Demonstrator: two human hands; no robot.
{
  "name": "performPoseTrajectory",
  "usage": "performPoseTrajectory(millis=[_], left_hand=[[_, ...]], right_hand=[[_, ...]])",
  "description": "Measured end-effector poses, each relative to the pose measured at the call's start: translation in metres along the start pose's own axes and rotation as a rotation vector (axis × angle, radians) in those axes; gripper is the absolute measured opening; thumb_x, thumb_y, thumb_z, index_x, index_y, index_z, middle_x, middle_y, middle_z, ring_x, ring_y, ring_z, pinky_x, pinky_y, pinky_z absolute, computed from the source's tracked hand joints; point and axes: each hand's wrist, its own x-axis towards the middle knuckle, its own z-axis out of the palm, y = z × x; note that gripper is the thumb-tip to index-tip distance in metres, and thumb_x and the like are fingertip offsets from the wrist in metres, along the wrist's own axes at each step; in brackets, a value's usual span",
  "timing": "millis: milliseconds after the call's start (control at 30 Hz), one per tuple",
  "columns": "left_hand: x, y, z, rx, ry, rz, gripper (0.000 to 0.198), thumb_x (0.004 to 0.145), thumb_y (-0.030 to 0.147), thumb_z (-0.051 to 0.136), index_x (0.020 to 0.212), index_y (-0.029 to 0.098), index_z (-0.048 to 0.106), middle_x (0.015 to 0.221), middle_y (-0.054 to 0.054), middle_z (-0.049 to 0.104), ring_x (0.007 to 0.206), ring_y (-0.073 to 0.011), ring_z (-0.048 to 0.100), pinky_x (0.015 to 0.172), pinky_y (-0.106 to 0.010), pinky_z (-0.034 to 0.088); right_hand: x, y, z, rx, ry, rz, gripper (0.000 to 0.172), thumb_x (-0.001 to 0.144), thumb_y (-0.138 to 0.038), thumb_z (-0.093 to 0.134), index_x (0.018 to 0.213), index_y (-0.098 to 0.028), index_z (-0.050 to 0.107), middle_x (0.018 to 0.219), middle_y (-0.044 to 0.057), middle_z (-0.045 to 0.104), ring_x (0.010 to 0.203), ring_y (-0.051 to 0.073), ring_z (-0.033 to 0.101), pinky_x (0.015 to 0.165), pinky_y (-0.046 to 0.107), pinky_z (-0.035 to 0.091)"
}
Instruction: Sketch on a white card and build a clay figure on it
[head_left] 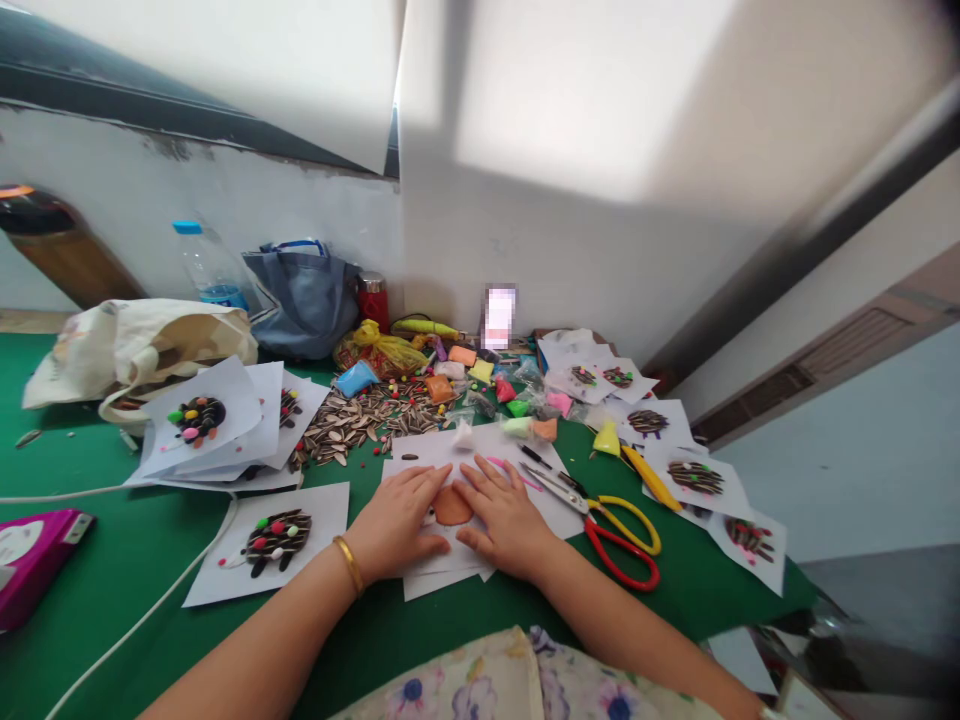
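My left hand (401, 515) and my right hand (502, 515) lie on white paper (427, 582), fingers stretched out and thumbs apart. Between them sits a flat, rounded piece of orange-brown modelling clay (453, 507). Fingers of both hands touch or border its edges, covering part of it. A small dark and white detail shows at its left side. One sunflower seed lies on the paper above my left hand. Scissors (585, 507) with a red and a yellow handle rest to the right of my right hand, beside a black pen (536, 458).
Loose sunflower seeds (360, 420) and small coloured clay packs (439, 388) spread behind the paper. Finished seed pictures lie left (324, 515) and right (739, 490). A yellow tool (651, 478), cloth bags (307, 300), a bottle (210, 265) and a white cable (161, 612) surround the area.
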Motion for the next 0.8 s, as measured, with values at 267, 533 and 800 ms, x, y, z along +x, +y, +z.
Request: performPoseTrajectory(millis=[267,533,800], left_hand=[[-0.0008,-0.0001,-0.0015,0.019,0.001,-0.001,0.089,0.064,0.039,0.080,0.142,0.018,0.042,0.143,-0.013,0.050,0.133,-0.0305,0.043,0.112,-0.046,0.034],[-0.0024,0.0017,-0.0044,0.049,-0.063,0.008,0.074,0.072,0.040,0.074,0.140,0.028,0.046,0.150,-0.006,0.042,0.137,-0.0312,0.038,0.111,-0.050,0.033],[-0.0029,0.0011,-0.0019,0.055,-0.066,-0.003,0.071,0.075,0.039,0.070,0.141,0.027,0.045,0.151,-0.007,0.041,0.138,-0.0298,0.036,0.111,-0.049,0.031]], right_hand=[[0.0019,0.0000,-0.0008,0.030,0.023,-0.019,0.067,0.091,-0.060,0.044,0.146,-0.022,0.039,0.154,0.009,0.034,0.145,0.029,0.020,0.116,0.058,0.014],[-0.0013,0.0027,0.0033,0.088,0.213,0.047,0.036,0.093,-0.042,0.050,0.121,-0.022,0.064,0.135,0.008,0.058,0.134,0.028,0.039,0.115,0.056,0.017],[-0.0014,0.0002,-0.0006,0.086,0.281,0.030,0.028,0.092,-0.035,0.053,0.110,-0.024,0.070,0.124,0.006,0.065,0.128,0.026,0.046,0.114,0.055,0.018]])
